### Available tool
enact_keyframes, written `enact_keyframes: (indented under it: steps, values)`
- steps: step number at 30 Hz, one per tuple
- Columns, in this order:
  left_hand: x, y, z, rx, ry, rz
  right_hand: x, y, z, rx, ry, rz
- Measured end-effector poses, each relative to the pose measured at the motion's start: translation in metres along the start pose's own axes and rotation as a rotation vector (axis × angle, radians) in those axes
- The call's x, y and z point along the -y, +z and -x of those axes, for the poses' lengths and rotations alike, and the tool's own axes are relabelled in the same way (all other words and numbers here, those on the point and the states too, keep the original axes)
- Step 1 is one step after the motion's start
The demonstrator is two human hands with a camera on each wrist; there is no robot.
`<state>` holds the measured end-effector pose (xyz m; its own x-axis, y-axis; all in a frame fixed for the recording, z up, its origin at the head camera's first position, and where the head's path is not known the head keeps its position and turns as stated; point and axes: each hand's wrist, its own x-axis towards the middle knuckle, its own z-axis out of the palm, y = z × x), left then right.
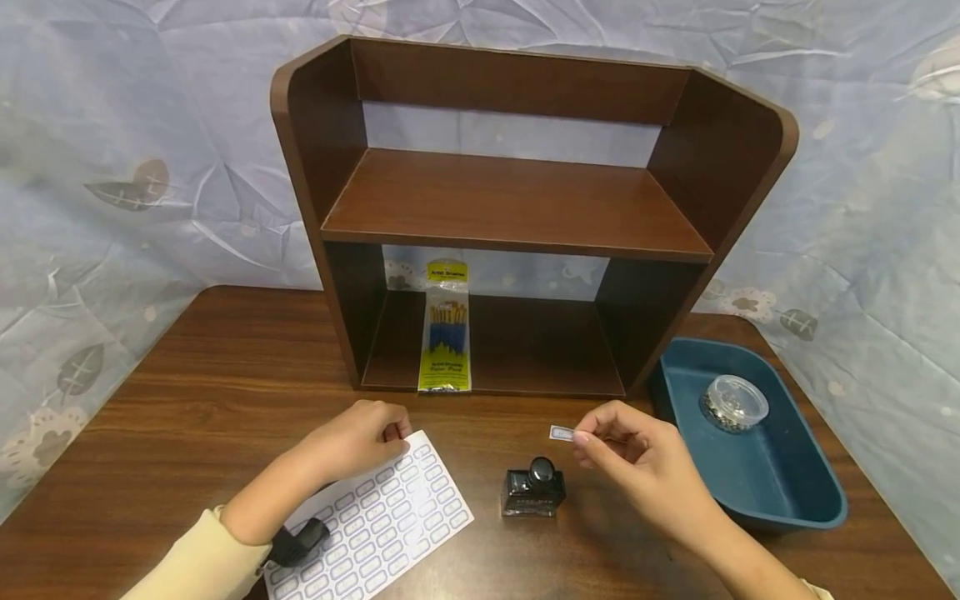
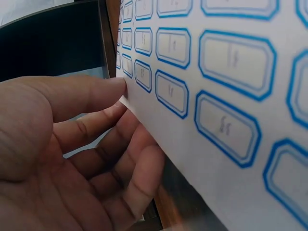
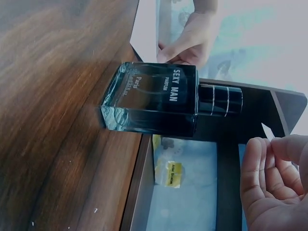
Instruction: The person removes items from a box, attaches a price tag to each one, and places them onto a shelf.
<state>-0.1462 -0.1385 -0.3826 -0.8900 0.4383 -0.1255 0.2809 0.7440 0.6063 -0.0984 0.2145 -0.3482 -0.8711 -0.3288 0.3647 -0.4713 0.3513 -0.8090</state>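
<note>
In the head view my left hand (image 1: pixel 356 446) pinches the upper corner of a white sheet of blue-bordered label stickers (image 1: pixel 390 517), thumb on the printed face. The left wrist view shows that thumb and the fingers behind the sheet's edge. My right hand (image 1: pixel 637 458) pinches one single label sticker (image 1: pixel 562 433) between thumb and fingertips, its free end pointing left. Between the two hands a dark glass perfume bottle (image 1: pixel 532 490) with a round black cap stands upright on the table. In the right wrist view the bottle (image 3: pixel 154 96) reads "SEXY MAN PARFUM".
A brown two-tier shelf (image 1: pixel 525 200) stands at the back. A pack of artist brushes (image 1: pixel 446 333) leans in its lower tier. To the right sits a blue bin (image 1: pixel 787 475) holding a clear round tub (image 1: pixel 735 403) of small metallic pieces. Patterned cloth (image 1: pixel 112 167) hangs behind.
</note>
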Motion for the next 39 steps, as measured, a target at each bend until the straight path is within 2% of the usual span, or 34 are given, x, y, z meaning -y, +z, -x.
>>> enact_keyframes:
  steps: [4,12,22,26,31,39]
  values:
    - [-0.002,0.000,0.001,0.004,-0.015,0.005,0.001,0.001,0.003,0.000,-0.034,-0.016]
    - [0.000,0.001,0.001,-0.001,0.009,-0.016,0.001,0.003,0.011,0.019,-0.059,-0.060]
    - [-0.005,0.005,0.002,-0.071,-0.033,-0.114,-0.001,0.006,0.018,0.081,-0.088,-0.104]
    - [-0.008,0.007,0.001,-0.147,0.006,-0.130,-0.002,0.007,0.021,0.091,-0.098,-0.106]
    - [-0.009,0.008,0.000,-0.227,0.099,-0.069,-0.006,0.009,0.025,0.109,-0.112,-0.135]
    - [-0.012,0.013,-0.004,-0.194,0.274,0.053,-0.011,0.012,0.028,0.159,-0.099,-0.178]
